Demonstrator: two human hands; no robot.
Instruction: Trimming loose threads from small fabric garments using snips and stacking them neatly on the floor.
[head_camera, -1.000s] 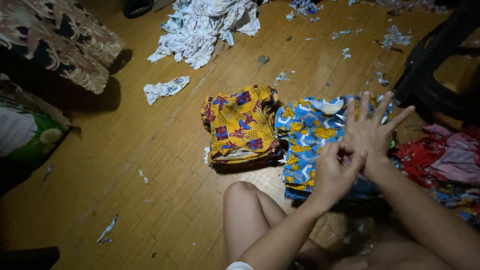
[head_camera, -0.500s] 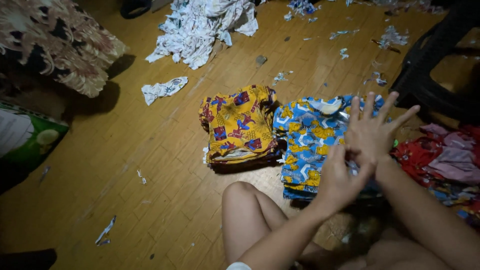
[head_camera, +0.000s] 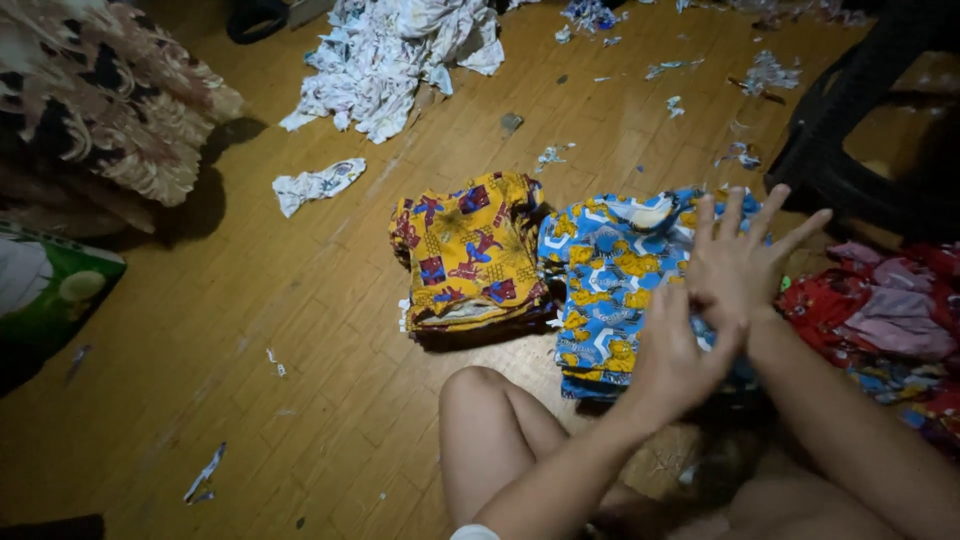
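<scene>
Head view: green package (head_camera: 45, 300) left edge; hands (head_camera: 700, 320) over blue stack (head_camera: 610, 280).

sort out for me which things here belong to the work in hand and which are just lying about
In hand:
left hand against right hand, over the blue pile
yellow pile beside it
red clothes

Lying about:
white scrap heap
white scrap
green bag
black chair

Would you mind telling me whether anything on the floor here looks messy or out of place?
Yes. White fabric scraps lie heaped and scattered across the wooden floor, with a loose crumpled piece apart from the heap. By contrast, the yellow stack and blue stack are neatly folded.
</scene>
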